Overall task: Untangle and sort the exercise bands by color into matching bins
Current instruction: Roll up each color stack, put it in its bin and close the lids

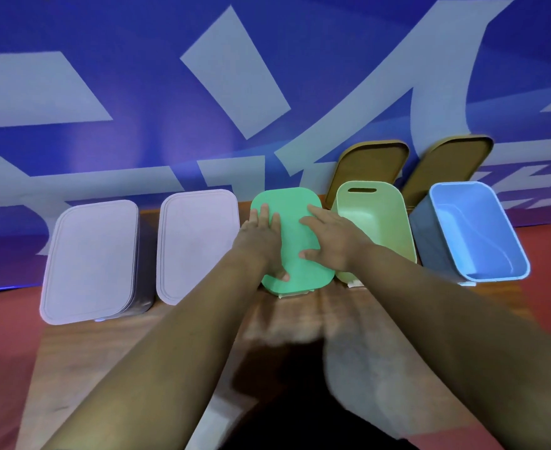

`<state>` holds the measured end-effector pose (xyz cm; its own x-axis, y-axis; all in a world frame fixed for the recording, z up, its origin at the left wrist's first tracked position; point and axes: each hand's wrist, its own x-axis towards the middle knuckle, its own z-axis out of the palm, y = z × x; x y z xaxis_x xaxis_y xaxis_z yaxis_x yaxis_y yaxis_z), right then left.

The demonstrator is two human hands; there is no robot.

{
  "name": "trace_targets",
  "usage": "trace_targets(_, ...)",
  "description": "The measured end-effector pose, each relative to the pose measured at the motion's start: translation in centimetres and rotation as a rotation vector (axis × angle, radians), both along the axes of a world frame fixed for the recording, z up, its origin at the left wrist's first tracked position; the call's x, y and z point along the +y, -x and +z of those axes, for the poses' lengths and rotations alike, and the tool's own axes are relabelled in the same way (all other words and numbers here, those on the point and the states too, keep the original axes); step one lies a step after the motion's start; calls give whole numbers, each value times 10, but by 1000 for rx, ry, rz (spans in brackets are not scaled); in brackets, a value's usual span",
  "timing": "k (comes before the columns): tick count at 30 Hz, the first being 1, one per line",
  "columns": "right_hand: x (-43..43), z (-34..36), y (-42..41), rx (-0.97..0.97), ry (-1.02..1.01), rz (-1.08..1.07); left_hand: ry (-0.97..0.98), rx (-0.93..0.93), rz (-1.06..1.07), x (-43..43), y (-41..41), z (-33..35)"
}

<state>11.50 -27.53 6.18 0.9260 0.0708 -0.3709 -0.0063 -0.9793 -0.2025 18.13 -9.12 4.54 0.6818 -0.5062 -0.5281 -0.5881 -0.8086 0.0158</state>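
- Nearest the viewer, a dark blurred shape lies at the near edge of the wooden table (82,358); what it is cannot be told.
- Bare wood runs from that edge to the row of bins, crossed only by the two forearms. A red surface (1,336) borders the table on both sides.
- Left hand (261,235): released, fingers straight and flat on the left part of the green lid (292,238), thumb at the lid's near edge.
- Right hand (329,238): released, fingers spread flat on the lid's right part, thumb pointing inward. A strip of lid shows between the two hands.
- The green lid sits on the middle bin of five standing side by side along the table's far edge.
- Left of it: two closed bins, the far-left lilac bin (89,261) and the second lilac bin (198,245), with a narrow gap between them.
- Right of it: the light green bin (381,228), open and just beside the green one, then the blue bin (482,241), also open, near the table's right edge.
- Behind the open bins, two brown lids (371,164) (449,164) lean against the blue banner (138,92), which closes off the far side.
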Motion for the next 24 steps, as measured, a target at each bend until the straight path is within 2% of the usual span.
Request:
trace_targets(3,-13,8,-2,-24,-53,-51,23,44,42,-7,-2,12)
trace_targets(9,-82,40,-18,-286,-50,-310,375,23,158,-62,-18,53)
trace_targets(13,-137,57,-33,-340,4,-444,531,34,227,-124,-30,79)
trace_targets(16,-168,61,-40,-312,-19,-451,573,-27,289,-163,-39,83)
trace_targets(20,-200,56,-45,-239,-199,-381,547,-81,389,-201,-40,76)
trace_targets(24,-217,48,-49,-283,-247,-354,520,-175,459,-217,-40,67)
